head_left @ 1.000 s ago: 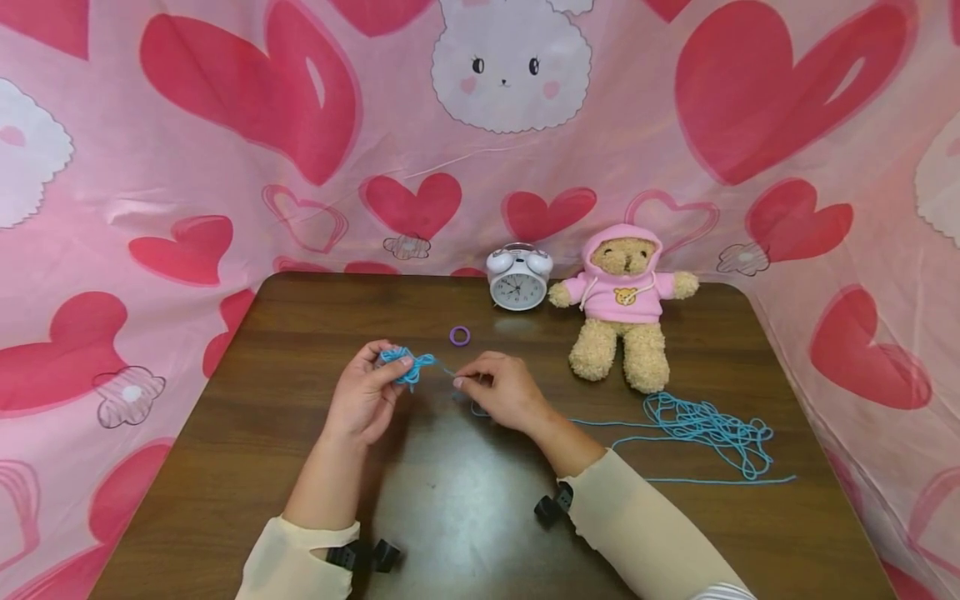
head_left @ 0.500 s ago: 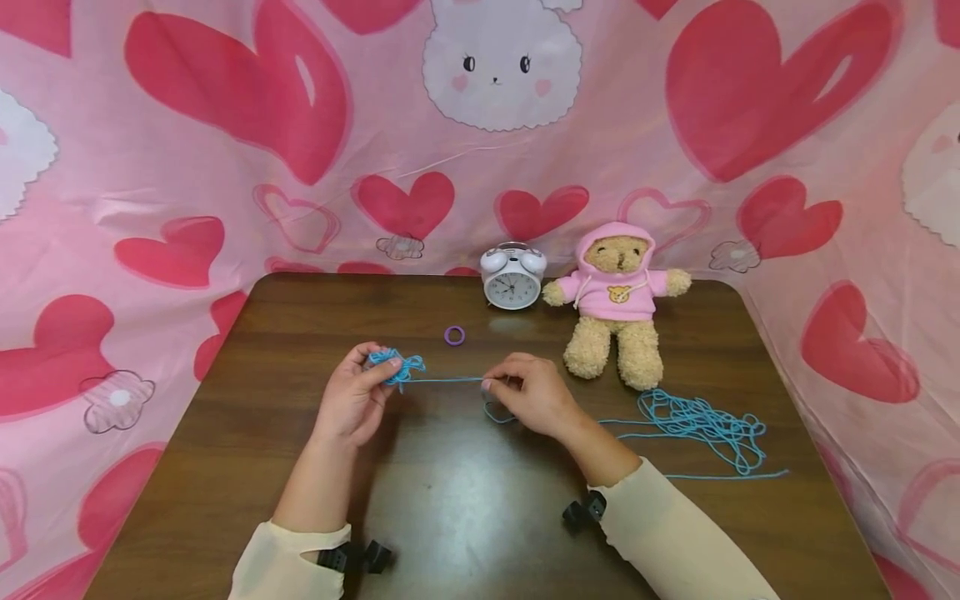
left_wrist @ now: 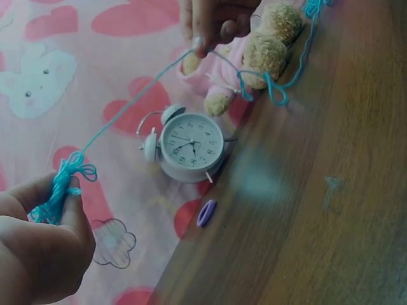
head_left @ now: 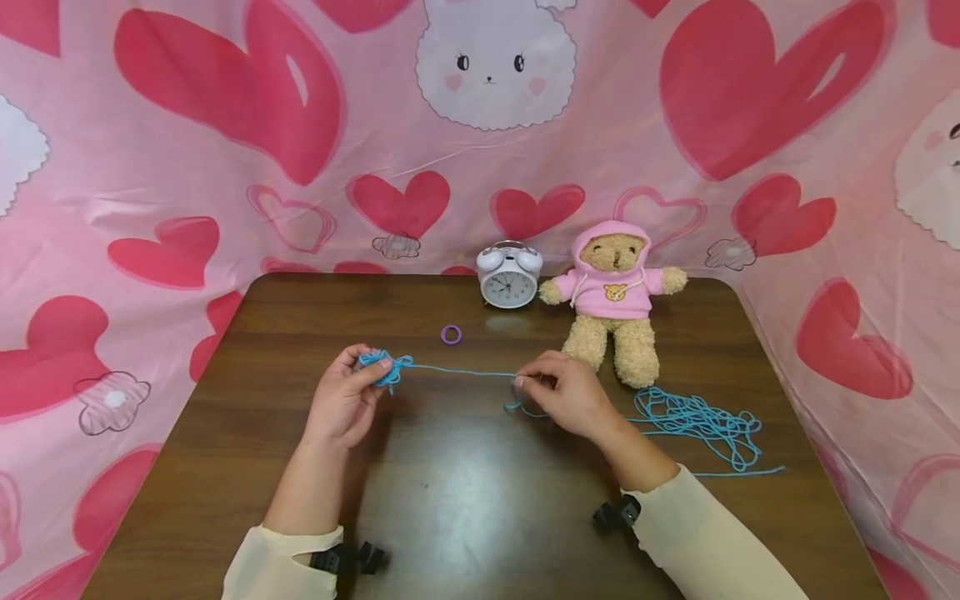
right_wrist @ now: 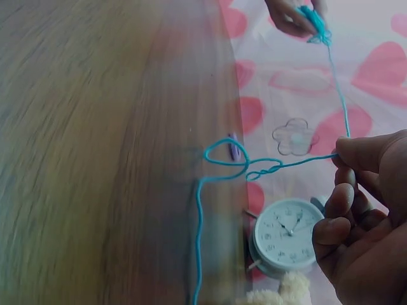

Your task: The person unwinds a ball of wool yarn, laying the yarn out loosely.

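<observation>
My left hand (head_left: 341,404) pinches a small looped bundle of blue yarn (head_left: 386,368) between thumb and fingers. From that bundle one strand (head_left: 465,372) stretches almost straight across to my right hand (head_left: 570,396), whose thumb and index finger pinch it. Beyond the right fingertips the strand hangs with a twisted loop (right_wrist: 226,152), seen in the right wrist view. It runs on to a loose tangle of the same yarn (head_left: 697,423) on the table's right side. A loose yarn end (head_left: 750,473) lies in front of the tangle.
A purple ring (head_left: 451,335) lies on the dark wooden table (head_left: 450,483) behind the taut strand. Farther back stand a white alarm clock (head_left: 508,279) and a teddy bear (head_left: 615,300) in a pink hoodie. A pink heart-patterned cloth (head_left: 300,225) hangs behind the table.
My right hand has moved right, away from the left, drawing out a longer stretch of yarn between them. The left hand keeps its hold on the bundle.
</observation>
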The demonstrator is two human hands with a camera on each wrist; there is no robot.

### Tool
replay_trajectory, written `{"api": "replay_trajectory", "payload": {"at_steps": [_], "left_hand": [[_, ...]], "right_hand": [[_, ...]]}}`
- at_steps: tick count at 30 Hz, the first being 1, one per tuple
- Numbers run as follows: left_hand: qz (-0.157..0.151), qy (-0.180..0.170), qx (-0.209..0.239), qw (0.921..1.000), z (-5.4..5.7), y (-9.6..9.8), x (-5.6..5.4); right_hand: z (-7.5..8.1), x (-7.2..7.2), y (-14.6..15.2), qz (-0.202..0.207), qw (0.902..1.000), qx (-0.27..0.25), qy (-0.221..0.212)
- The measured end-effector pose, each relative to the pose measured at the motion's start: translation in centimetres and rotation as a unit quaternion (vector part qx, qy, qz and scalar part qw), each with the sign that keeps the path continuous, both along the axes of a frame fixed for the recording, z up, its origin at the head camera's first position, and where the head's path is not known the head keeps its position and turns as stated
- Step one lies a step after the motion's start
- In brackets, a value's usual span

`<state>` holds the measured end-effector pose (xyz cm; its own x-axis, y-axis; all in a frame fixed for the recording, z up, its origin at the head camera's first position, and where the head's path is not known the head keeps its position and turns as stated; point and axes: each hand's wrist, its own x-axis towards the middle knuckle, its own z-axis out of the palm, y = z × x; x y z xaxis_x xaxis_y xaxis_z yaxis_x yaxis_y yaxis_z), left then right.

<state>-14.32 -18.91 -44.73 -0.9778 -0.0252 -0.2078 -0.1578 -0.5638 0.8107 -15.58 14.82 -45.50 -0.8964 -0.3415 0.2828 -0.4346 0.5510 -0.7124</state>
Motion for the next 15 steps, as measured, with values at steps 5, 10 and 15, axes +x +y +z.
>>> {"api": "replay_trajectory", "payload": {"at_steps": [5,10,15], "left_hand": [[0.008,0.001,0.004,1.0000,-0.1,-0.1,0.0],[0.011,0.005,0.010,0.9999,0.0,-0.3,0.1],[0.017,0.003,0.015,0.9998,0.0,-0.4,0.2]], "right_hand": [[0.3,0.3,1.4,-0.008,0.9999,0.008,-0.003],[0.6,0.7,2.7,-0.019,0.9997,0.012,0.001],[0.5,1.1,4.0,-0.039,0.9989,0.025,-0.007]]}}
